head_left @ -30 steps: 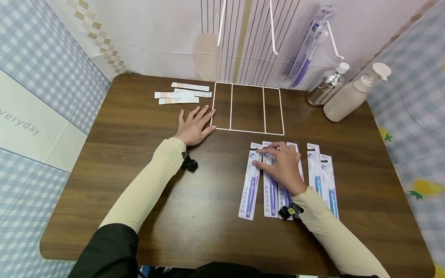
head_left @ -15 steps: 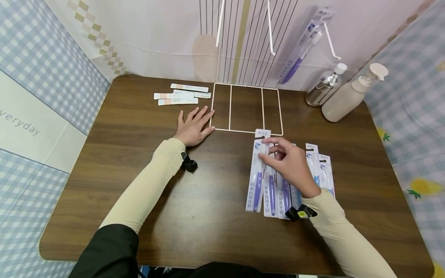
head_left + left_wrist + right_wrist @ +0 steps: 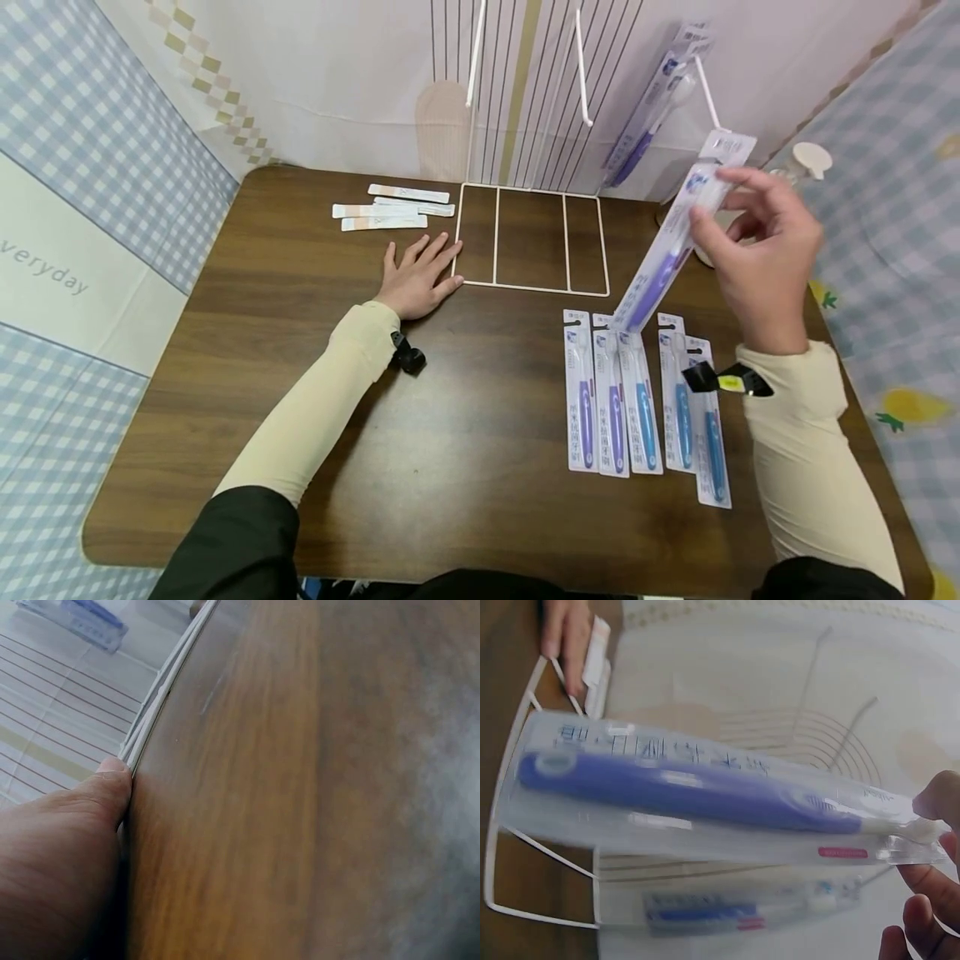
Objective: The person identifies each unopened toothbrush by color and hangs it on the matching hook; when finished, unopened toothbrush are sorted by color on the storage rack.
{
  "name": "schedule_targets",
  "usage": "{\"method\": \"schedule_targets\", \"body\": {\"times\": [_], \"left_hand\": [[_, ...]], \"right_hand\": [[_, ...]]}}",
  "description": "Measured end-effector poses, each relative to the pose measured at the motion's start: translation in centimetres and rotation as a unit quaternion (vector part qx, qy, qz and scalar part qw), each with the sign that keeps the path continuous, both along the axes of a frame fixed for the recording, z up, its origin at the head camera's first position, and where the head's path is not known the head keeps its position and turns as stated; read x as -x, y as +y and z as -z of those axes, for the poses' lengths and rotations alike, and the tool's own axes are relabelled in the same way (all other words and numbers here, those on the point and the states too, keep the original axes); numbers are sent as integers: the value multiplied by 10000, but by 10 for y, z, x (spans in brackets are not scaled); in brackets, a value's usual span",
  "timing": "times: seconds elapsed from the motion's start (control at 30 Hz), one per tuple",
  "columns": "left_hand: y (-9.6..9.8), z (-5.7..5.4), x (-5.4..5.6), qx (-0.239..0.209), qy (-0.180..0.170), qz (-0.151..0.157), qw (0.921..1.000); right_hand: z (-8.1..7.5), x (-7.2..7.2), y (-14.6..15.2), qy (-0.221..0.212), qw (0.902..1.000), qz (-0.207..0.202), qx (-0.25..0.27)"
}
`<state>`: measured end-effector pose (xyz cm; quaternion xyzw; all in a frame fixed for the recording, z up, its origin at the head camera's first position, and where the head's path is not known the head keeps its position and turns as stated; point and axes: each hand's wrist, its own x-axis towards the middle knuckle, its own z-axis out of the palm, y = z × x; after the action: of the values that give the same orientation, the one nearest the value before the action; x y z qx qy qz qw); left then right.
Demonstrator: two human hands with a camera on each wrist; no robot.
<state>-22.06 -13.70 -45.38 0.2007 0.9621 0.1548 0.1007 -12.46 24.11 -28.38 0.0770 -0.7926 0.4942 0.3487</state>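
My right hand [image 3: 772,250] pinches a packaged purple toothbrush [image 3: 667,254] near its top, between thumb and fingers, raised above the table and tilted. In the right wrist view the clear pack of this toothbrush [image 3: 690,787] spans the picture. Just behind its top is a white hook [image 3: 707,92], from which other packaged purple toothbrushes [image 3: 641,137] hang. My left hand [image 3: 420,279] lies flat with spread fingers at the left edge of a white wire rack's base [image 3: 532,289]; its thumb [image 3: 109,787] touches the wire in the left wrist view.
Several packaged toothbrushes, purple [image 3: 585,417] and blue [image 3: 645,417], lie side by side at the table's right. Thin white-and-orange sachets [image 3: 384,222] lie back left. Two more hooks [image 3: 583,75] stick out from the rack. A pump bottle [image 3: 812,158] stands behind my right hand, partly hidden.
My right hand has picked a packaged purple toothbrush off the row and carried it up and right, close to the right hook. The left hand has stayed in place.
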Motion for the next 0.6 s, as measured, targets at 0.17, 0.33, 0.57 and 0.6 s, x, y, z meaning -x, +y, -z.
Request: {"method": "schedule_targets", "body": {"times": [0.17, 0.33, 0.57, 0.6], "left_hand": [[-2, 1, 0, -36, 4, -8, 10000], [-3, 4, 2, 12, 25, -18, 10000], [-1, 5, 2, 50, 14, -56, 10000], [-1, 5, 2, 62, 24, -60, 10000]], "right_hand": [[-12, 13, 4, 201, 9997, 66, 79], [-10, 24, 6, 270, 9996, -35, -58], [-7, 44, 1, -141, 9994, 86, 294], [-6, 48, 1, -179, 9994, 105, 283]]}}
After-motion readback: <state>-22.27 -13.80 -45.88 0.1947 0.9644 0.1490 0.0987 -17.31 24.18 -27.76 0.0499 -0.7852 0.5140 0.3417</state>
